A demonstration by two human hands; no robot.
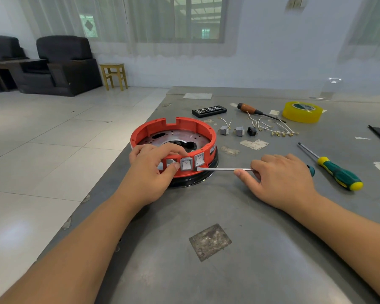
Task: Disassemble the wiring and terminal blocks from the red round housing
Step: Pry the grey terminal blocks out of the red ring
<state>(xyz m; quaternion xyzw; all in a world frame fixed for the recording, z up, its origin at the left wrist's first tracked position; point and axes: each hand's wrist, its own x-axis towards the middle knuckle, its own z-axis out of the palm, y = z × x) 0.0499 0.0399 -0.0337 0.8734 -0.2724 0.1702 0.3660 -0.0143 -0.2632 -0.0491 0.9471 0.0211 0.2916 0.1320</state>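
The red round housing point(184, 126) sits on a black base at the table's left edge. Two grey rocker switches point(192, 162) are set in its near wall, with an empty cut-out to their left. My left hand point(150, 170) grips the housing's near wall, with fingers curled over the rim and the thumb pressing beside the left switch. My right hand point(279, 178) holds a flat screwdriver point(224, 169), whose tip touches the housing just below the right switch. Two removed grey switches point(232, 130), a black socket point(251, 131) and loose white wires point(272, 128) lie behind.
On the grey table point(206, 216) lie a green-yellow screwdriver point(336, 171), an orange-handled screwdriver point(253, 110), a yellow tape roll point(302, 111) and a black bit case point(208, 110). The table's left edge runs close to the housing. Armchairs and a stool stand far left.
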